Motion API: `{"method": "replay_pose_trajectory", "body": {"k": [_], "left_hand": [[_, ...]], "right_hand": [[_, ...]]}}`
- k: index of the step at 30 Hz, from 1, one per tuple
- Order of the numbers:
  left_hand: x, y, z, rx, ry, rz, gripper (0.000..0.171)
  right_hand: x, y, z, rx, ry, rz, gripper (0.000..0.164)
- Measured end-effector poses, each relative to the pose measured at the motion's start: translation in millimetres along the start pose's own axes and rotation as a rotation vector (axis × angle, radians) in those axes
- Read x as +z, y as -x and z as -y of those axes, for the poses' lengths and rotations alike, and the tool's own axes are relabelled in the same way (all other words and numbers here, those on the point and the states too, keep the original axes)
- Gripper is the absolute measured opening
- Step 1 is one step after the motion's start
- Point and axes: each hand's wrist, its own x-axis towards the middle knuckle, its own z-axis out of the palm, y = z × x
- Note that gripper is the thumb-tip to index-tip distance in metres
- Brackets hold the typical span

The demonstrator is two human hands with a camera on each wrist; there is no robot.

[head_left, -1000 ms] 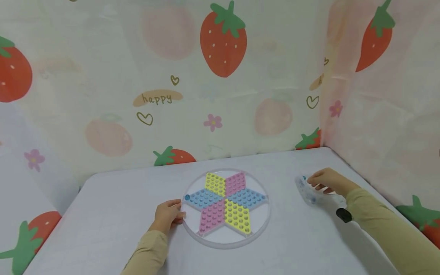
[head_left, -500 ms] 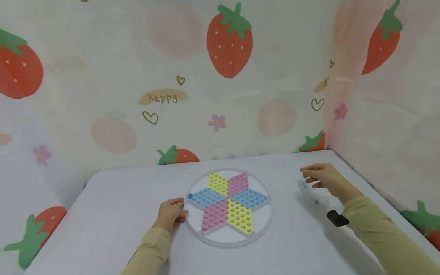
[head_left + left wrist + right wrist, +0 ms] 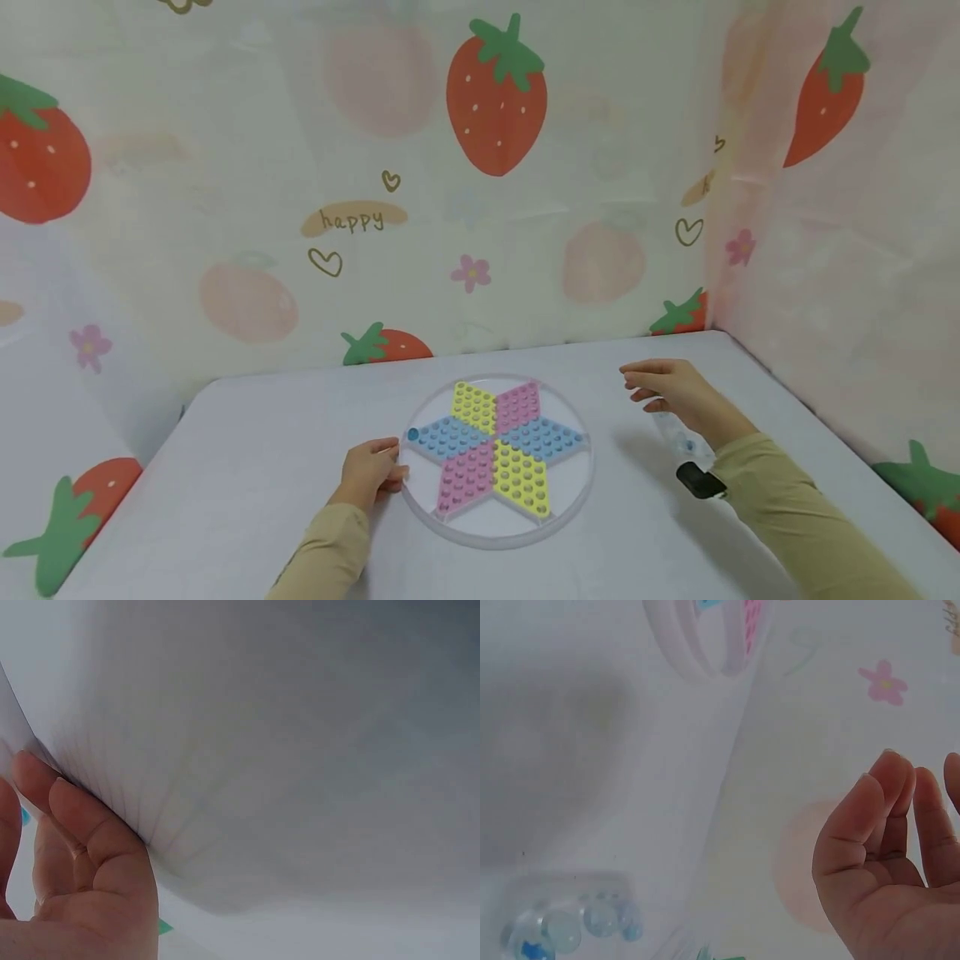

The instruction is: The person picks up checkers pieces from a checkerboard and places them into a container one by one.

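Note:
A round Chinese checkers board (image 3: 497, 533) lies on the table, its star patterned in yellow, pink and blue. One blue marble (image 3: 413, 434) sits in the hole at the star's left tip. My left hand (image 3: 369, 472) holds the board's left rim with curled fingers; the left wrist view shows the fingertips (image 3: 79, 802) at an edge. My right hand (image 3: 678, 396) hovers right of the board, thumb and index finger together. No marble shows between these fingertips (image 3: 855, 810), and anything they pinch is hidden. Below the wrist stands a clear container (image 3: 690, 446) of marbles.
Several glass marbles (image 3: 562, 930) lie inside the clear container in the right wrist view. The white tabletop (image 3: 285, 417) meets a strawberry-printed backdrop (image 3: 420, 275) behind and on the right side. A dark wristband (image 3: 701, 481) sits on the right wrist.
My right hand has lifted away from the marble container and moved left toward the board. My left hand stays at the board's rim. The head view has shifted slightly.

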Motion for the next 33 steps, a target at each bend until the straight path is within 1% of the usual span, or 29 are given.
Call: {"method": "replay_pose_trajectory", "body": {"k": [10,14,20,25,30,33], "left_hand": [[1.5,-4.1,8.5,0.013,0.005,0.016,0.046],[0.9,-3.7,7.3,0.018,0.008,0.015,0.047],[-1.0,1.5,1.8,0.021,0.018,0.013,0.047],[-0.4,1.0,2.4,0.014,0.011,0.005,0.048],[-0.5,-0.6,1.2,0.011,0.001,-0.006,0.048],[-0.8,-0.4,-0.1,0.009,0.000,-0.009,0.047]], "right_hand": [[30.7,-8.7,0.2,-0.007,-0.083,0.032,0.046],[42.2,-12.7,3.5,-0.004,-0.104,0.032,0.046],[56.6,-19.0,9.7,0.002,-0.107,0.032,0.046],[67.1,-23.3,13.3,0.004,-0.118,0.050,0.045],[77.0,-27.8,17.8,-0.002,-0.141,0.086,0.045],[83.5,-31.5,20.3,0.014,-0.162,0.098,0.044]]}}
